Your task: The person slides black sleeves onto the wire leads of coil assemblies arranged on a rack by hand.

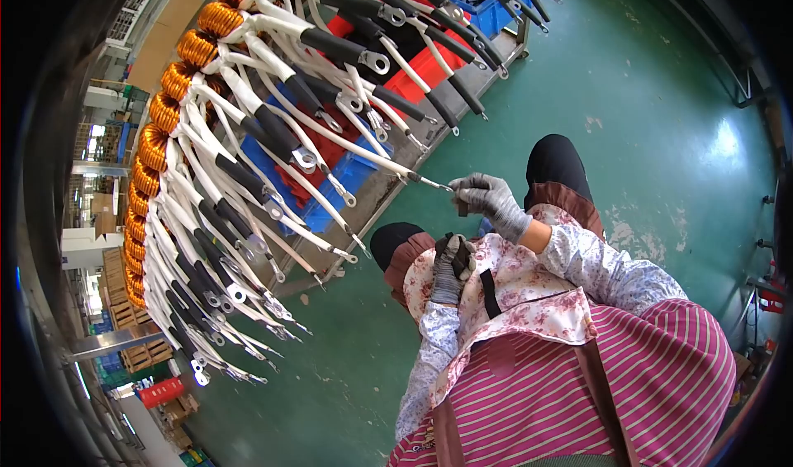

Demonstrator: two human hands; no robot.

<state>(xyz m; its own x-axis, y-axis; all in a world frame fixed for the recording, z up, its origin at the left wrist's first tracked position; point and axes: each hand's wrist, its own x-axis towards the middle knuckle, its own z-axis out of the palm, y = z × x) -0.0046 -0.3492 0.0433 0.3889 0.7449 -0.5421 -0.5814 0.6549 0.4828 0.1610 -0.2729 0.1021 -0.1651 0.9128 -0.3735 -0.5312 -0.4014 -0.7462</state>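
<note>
My right hand (pixel 489 201), in a grey glove, pinches the metal lug at the tip of a white cable (pixel 363 150). That cable stretches out from the hanging bundle and carries a short dark sleeve just before its end. A small dark piece (pixel 463 208) shows under the right fingers; what it is I cannot tell. Lower down, over my lap, my left hand (pixel 452 267) is gloved too, with its fingers curled closed. Something dark appears among them, too unclear to name. Near the hands hang many white cables with black sleeves (pixel 277 128) and ring lugs (pixel 304 160).
Orange copper-wound coils (pixel 153 146) line the upper left, with the cables hanging from them. Beneath are a red bin (pixel 425 69) and blue bins (pixel 491 14) on a metal cart (pixel 392 182). Wooden pallets (pixel 147 355) stand at lower left on the green floor (pixel 330 343).
</note>
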